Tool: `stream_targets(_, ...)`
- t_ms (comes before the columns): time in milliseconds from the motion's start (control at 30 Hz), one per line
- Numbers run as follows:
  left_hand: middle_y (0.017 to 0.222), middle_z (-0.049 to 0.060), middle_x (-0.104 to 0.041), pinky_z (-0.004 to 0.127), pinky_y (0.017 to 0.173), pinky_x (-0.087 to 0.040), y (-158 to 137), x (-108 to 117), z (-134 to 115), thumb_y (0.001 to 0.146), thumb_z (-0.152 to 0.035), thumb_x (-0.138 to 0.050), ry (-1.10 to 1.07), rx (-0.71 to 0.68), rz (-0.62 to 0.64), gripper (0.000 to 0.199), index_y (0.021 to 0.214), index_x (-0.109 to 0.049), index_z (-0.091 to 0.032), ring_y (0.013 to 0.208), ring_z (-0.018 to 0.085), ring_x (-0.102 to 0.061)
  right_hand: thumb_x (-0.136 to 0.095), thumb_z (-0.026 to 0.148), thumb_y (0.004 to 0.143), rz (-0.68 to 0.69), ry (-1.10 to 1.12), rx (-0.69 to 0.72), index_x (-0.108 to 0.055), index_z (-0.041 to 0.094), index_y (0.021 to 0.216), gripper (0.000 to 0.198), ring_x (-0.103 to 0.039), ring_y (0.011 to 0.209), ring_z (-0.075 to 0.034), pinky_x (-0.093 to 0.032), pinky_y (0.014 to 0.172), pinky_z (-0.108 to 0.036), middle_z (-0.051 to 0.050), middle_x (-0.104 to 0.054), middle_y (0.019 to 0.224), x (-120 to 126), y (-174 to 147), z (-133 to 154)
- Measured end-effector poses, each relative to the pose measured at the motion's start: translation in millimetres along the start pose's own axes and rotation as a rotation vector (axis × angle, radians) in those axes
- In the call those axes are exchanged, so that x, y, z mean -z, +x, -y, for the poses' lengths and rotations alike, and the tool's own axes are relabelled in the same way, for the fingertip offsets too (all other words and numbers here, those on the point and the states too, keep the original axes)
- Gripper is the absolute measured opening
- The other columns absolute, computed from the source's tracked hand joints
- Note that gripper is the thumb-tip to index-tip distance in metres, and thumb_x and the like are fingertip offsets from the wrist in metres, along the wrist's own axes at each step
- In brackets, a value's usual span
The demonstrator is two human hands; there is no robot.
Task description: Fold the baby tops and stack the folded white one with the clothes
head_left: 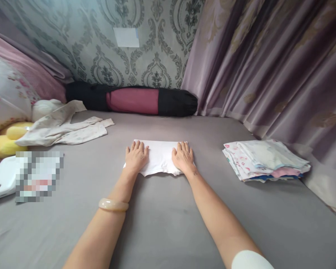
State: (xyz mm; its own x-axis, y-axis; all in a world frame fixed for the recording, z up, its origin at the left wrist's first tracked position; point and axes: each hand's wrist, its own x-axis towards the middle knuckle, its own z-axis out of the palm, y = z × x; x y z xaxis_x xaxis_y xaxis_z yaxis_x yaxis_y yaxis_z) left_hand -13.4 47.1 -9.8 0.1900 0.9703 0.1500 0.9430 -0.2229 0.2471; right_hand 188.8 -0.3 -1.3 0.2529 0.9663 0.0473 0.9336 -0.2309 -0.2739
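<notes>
I am pressing my left hand (136, 156) and right hand (183, 157), both grips flat and open, on the folded white cloth (160, 157) lying on the grey bed (168, 224), left of the stacked folded clothes (264, 160).

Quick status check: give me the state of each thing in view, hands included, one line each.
White cloth: folded, flat on the grey sheet, both hands on it.
Left hand: open, palm down on the cloth's left end.
Right hand: open, palm down on the cloth's right end.
Stack of clothes: folded, piled to the right.
Cream garment: unfolded, spread out at left.
Black and red bag: closed, lying along the wall.
Curtain: drawn.
</notes>
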Motion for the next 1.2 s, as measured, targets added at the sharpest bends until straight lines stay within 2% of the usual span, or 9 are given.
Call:
stream_targets(200, 0.151, 0.014, -0.044, 0.06, 0.11, -0.029, 3, -3, 14, 0.1, -0.041, -0.025, -0.033, 0.012, -0.012, 0.048, 0.135, -0.051, -0.02, 0.14, 0.035, -0.037, -0.026, 0.036, 0.099, 0.01, -0.006, -0.052, -0.035, 0.002, 0.149, 0.06, -0.022, 0.147, -0.03, -0.019, 0.117, -0.047, -0.018, -0.028, 0.159, 2, 4, -7)
stream_targets(433, 0.154, 0.01, -0.04, 0.056, 0.114, -0.027, 3, -1, 11, 0.1, -0.041, -0.025, 0.003, 0.047, 0.034, 0.05, 0.139, -0.048, -0.019, 0.142, 0.032, -0.035, -0.025, 0.037, 0.1, 0.013, -0.051, -0.107, -0.033, 0.003, 0.15, 0.061, -0.025, 0.145, -0.028, -0.019, 0.117, -0.042, -0.017, -0.025, 0.16, 5, 3, -7)
stream_targets(600, 0.155, 0.011, -0.039, 0.056, 0.115, -0.025, 1, 3, 10, 0.1, -0.04, -0.025, 0.018, 0.041, 0.036, 0.049, 0.137, -0.049, -0.019, 0.145, 0.031, -0.03, -0.025, 0.037, 0.1, 0.012, -0.06, -0.122, -0.033, 0.002, 0.15, 0.061, -0.028, 0.144, -0.029, -0.022, 0.116, -0.044, -0.018, -0.029, 0.158, 7, 3, -10)
stream_targets(700, 0.153, 0.014, -0.042, 0.059, 0.116, -0.021, -3, 5, 1, 0.1, -0.038, -0.027, 0.068, 0.014, -0.016, 0.047, 0.131, -0.054, -0.017, 0.145, 0.031, -0.029, -0.025, 0.037, 0.1, -0.023, -0.087, -0.117, -0.033, 0.001, 0.149, 0.061, -0.026, 0.145, -0.03, -0.018, 0.116, -0.047, -0.019, -0.029, 0.158, 7, 2, -7)
stream_targets(800, 0.15, 0.016, -0.045, 0.057, 0.117, -0.02, -11, 2, -20, 0.1, -0.037, -0.028, 0.099, -0.058, -0.061, 0.046, 0.128, -0.056, -0.015, 0.145, 0.031, -0.031, -0.025, 0.036, 0.1, -0.032, -0.082, -0.032, -0.034, 0.002, 0.149, 0.06, -0.023, 0.146, -0.03, -0.014, 0.117, -0.048, -0.019, -0.027, 0.159, 3, -2, 3)
stream_targets(967, 0.149, 0.018, -0.045, 0.052, 0.116, -0.026, -23, -10, -51, 0.1, -0.037, -0.03, 0.086, -0.18, -0.021, 0.049, 0.136, -0.05, -0.011, 0.144, 0.031, -0.033, -0.026, 0.034, 0.1, -0.008, -0.04, 0.079, -0.036, 0.004, 0.149, 0.057, -0.021, 0.147, -0.03, -0.013, 0.118, -0.047, -0.017, -0.029, 0.158, -5, -13, 22)
stream_targets(1100, 0.15, 0.023, -0.042, 0.052, 0.117, -0.025, -27, -13, -58, 0.101, -0.034, -0.028, 0.091, -0.189, -0.018, 0.053, 0.139, -0.045, -0.002, 0.144, 0.033, -0.031, -0.027, 0.031, 0.1, 0.015, -0.03, 0.093, -0.035, 0.005, 0.149, 0.057, -0.019, 0.148, -0.029, -0.011, 0.118, -0.048, -0.016, -0.028, 0.159, -5, -19, 29)
stream_targets(1200, 0.149, 0.022, -0.044, 0.051, 0.116, -0.027, -29, -12, -59, 0.101, -0.031, -0.027, 0.074, -0.214, -0.011, 0.05, 0.138, -0.047, -0.003, 0.144, 0.032, -0.032, -0.027, 0.029, 0.099, 0.042, -0.017, 0.141, -0.034, 0.005, 0.15, 0.056, -0.018, 0.148, -0.028, -0.011, 0.118, -0.048, -0.016, -0.026, 0.16, -3, -21, 31)
